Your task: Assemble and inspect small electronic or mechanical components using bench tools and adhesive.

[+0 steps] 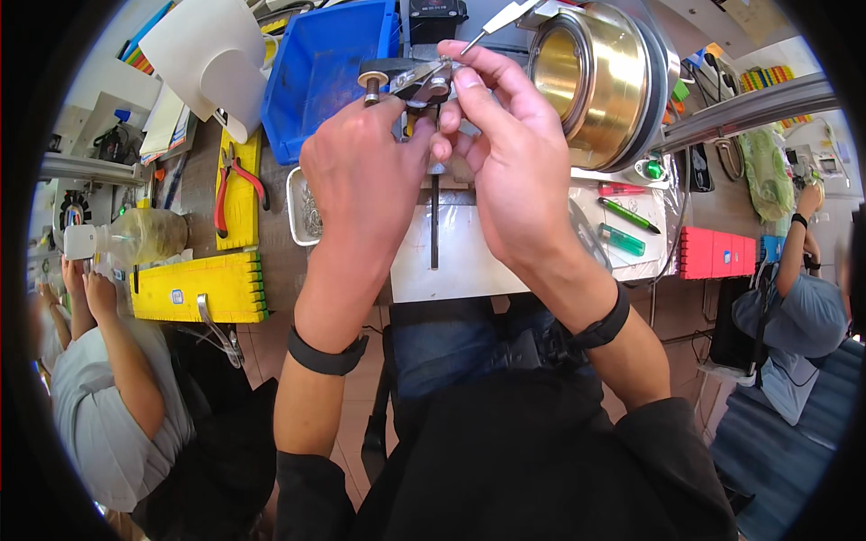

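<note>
A small dark metal clamp with a brass-headed screw stands at the middle of the bench's far side. My left hand is closed close against its near left side, fingers curled; what they grip is hidden. From the right, my right hand reaches to the clamp's tip, its index finger and thumb bent together around something too small to make out. Below the clamp, a thin dark rod points toward me above a white sheet. A white-bodied tool with a thin metal tip slants in just above my right index finger.
Left are a blue bin, a white tray of small metal parts, red-handled pliers and a yellow block. A large brass cylinder stands right, beyond a green pen and red block. People sit on both sides.
</note>
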A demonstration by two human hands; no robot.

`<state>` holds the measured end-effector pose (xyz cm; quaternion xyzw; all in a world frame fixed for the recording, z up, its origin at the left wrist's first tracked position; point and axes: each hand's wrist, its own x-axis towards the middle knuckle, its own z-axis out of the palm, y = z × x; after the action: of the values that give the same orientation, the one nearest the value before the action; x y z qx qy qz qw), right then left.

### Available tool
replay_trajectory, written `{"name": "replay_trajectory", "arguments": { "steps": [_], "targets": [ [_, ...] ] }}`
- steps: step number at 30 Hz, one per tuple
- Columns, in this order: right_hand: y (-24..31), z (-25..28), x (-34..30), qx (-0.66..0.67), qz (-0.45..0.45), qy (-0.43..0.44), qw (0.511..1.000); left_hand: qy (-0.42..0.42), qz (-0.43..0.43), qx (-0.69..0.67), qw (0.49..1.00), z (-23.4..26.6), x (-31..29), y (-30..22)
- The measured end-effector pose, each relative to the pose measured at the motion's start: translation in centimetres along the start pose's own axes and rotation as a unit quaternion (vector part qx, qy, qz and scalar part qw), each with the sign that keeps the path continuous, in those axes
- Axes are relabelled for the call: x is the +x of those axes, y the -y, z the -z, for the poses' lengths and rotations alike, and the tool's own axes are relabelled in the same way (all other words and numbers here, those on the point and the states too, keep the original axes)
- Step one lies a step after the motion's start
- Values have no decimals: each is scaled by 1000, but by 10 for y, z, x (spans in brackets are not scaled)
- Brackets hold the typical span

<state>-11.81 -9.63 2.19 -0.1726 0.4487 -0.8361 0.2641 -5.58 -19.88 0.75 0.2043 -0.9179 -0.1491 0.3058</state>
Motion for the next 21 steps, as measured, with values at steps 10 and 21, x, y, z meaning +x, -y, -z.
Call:
{"name": "replay_trajectory", "arguments": {
  "steps": [10,21],
  "targets": [
    [-2,-5,3,14,-9,-32,999,0,31,-20,999,-4,-1,2],
    [-5,-1,4,-10,-16,-71,997,268,234,-249,901,67,19,-2]
  ]
}}
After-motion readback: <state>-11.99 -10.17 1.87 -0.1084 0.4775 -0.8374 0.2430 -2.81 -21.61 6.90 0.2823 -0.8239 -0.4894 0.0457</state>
